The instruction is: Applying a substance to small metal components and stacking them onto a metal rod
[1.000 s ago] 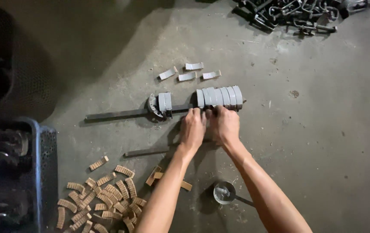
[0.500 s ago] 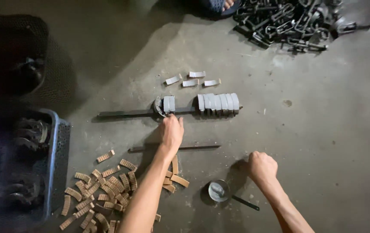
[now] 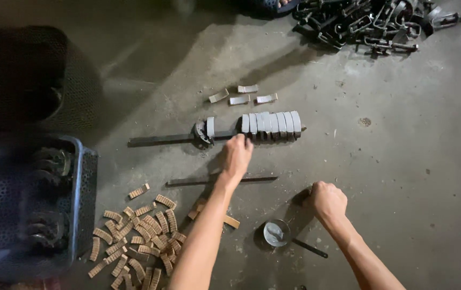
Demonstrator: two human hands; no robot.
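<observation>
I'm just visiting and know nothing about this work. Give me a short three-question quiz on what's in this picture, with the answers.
1. True or false: the left hand reaches up to the long metal bar that carries a row of grey curved pieces.
2. Where does the pile of small tan curved strips lie? A) inside the blue basket B) on the concrete floor beside the basket C) on top of the bar
3. Fill in: the right hand is closed in a ____ just above the small round metal tin.

Key: 1 true; 2 B; 3 fist
</observation>
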